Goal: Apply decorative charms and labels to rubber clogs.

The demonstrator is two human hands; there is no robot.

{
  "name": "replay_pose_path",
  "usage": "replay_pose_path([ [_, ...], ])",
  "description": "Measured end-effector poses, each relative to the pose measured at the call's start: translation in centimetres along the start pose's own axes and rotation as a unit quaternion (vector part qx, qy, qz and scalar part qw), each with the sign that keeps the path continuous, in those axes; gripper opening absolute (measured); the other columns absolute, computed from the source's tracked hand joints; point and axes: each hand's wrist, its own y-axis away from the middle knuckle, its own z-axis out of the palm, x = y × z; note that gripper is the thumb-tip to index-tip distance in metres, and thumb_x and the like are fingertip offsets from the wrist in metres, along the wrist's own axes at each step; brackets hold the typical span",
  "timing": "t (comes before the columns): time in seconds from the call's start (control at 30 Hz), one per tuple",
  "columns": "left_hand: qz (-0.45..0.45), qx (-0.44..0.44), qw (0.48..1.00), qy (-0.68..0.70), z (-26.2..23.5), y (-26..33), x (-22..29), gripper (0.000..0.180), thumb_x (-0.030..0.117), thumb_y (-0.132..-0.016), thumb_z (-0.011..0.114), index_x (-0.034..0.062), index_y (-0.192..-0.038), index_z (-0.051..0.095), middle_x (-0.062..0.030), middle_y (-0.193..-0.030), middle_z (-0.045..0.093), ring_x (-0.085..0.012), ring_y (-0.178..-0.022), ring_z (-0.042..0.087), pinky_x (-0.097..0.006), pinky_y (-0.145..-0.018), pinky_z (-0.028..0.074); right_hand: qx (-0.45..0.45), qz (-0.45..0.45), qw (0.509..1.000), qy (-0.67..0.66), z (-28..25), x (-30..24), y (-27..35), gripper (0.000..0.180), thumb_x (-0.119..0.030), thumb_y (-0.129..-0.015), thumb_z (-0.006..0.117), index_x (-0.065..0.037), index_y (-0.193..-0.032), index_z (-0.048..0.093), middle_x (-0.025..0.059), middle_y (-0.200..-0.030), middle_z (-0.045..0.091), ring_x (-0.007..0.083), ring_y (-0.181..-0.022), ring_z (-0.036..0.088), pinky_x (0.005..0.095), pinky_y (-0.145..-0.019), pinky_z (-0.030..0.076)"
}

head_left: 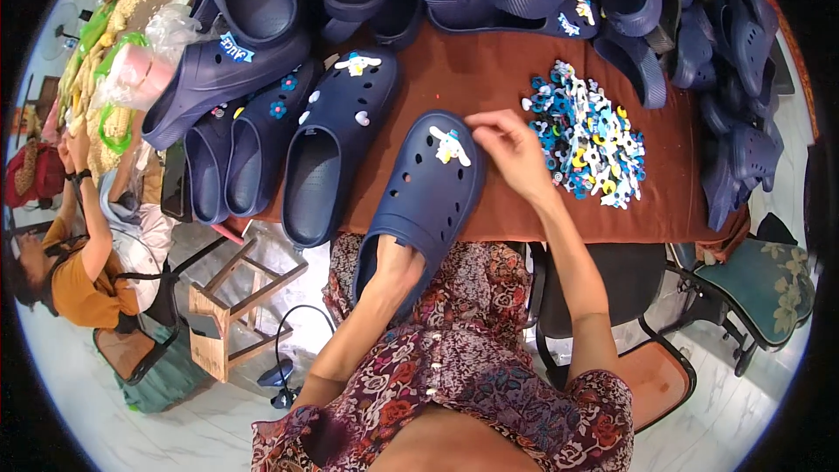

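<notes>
Hands: both at work on one navy clog that lies toe-away at the near edge of the surface, its heel overhanging toward the lap.
Left hand: pushed inside the heel opening of the clog, fingers hidden within. How far it is closed cannot be told. It appears to brace the shoe from inside so the upper does not give way under pressure.
Right hand: fingers drawn together in a pinch, tips touching the white cartoon-dog charm on the toe of the clog. The charm sits over one of the vent holes, so the hand presses or seats it there, as best judged.
Charm pile: loose heap of blue, white and yellow charms, just beside the right hand on the brown cloth, within short reach.
Fitted clogs: several navy clogs just to the left, side by side, already carrying white and flower charms.
Bare clogs: stacked along the far and right edges, well apart from the working spot.
Co-worker: seated on the floor at far left, in an orange top, beside a small wooden stool.
</notes>
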Motion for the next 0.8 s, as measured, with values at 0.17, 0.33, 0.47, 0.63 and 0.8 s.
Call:
replay_pose_path([
  [0.17, 0.004, 0.030, 1.000, 0.001, 1.2, 0.9, 0.3, 0.042, 0.028, -0.101, 0.043, 0.0056, -0.137, 0.043, -0.0083, -0.140, 0.048, -0.0227, -0.125, 0.048, -0.039, -0.106, 0.040, 0.101, -0.126, 0.890, 0.427, -5.1, 2.1, -2.3, 0.020, -0.007, -0.084, 0.060, -0.004, -0.103, 0.066, 0.0144, -0.096, 0.060, 0.0341, -0.091, 0.056, 0.0413, -0.082, 0.045],
  [0.33, 0.009, -0.001, 1.000, -0.002, 1.2, 0.3, 0.1, 0.042, 0.027, -0.101, 0.045, 0.0054, -0.138, 0.042, -0.0087, -0.139, 0.048, -0.0227, -0.124, 0.049, -0.039, -0.106, 0.039, 0.090, -0.135, 0.835, 0.527, -5.9, 3.2, -3.5, 0.022, -0.005, -0.082, 0.061, -0.003, -0.104, 0.066, 0.0133, -0.093, 0.061, 0.0323, -0.088, 0.057, 0.0414, -0.079, 0.046],
  [0.47, 0.008, -0.008, 1.000, 0.011, 0.7, -0.9, 0.2, 0.041, 0.025, -0.101, 0.045, 0.0048, -0.137, 0.042, -0.0094, -0.139, 0.048, -0.0225, -0.124, 0.049, -0.039, -0.105, 0.040, 0.085, -0.140, 0.819, 0.550, -5.8, 3.2, -3.8, 0.014, -0.006, -0.080, 0.062, -0.004, -0.094, 0.065, 0.0125, -0.091, 0.059, 0.0323, -0.086, 0.056, 0.0423, -0.076, 0.045],
  [0.63, 0.015, -0.005, 0.999, -0.033, 0.7, -0.4, 0.5, 0.039, 0.023, -0.101, 0.045, 0.0038, -0.134, 0.044, -0.0092, -0.135, 0.051, -0.0222, -0.121, 0.051, -0.038, -0.105, 0.041, 0.096, -0.151, 0.828, 0.531, -5.8, 2.9, -3.4, 0.009, -0.002, -0.079, 0.063, -0.004, -0.088, 0.062, 0.0116, -0.088, 0.058, 0.0316, -0.083, 0.058, 0.0400, -0.074, 0.047],
  [0.8, 0.033, -0.046, 0.993, -0.100, -1.3, 1.1, 0.4, 0.042, 0.006, -0.092, 0.051, -0.0012, -0.133, 0.043, -0.0108, -0.129, 0.053, -0.0207, -0.117, 0.052, -0.034, -0.101, 0.042, 0.063, -0.081, 0.934, 0.342, -4.6, 0.2, 0.0, 0.010, -0.002, -0.081, 0.063, -0.002, -0.091, 0.063, 0.0102, -0.090, 0.058, 0.0262, -0.084, 0.060, 0.0342, -0.076, 0.048],
])
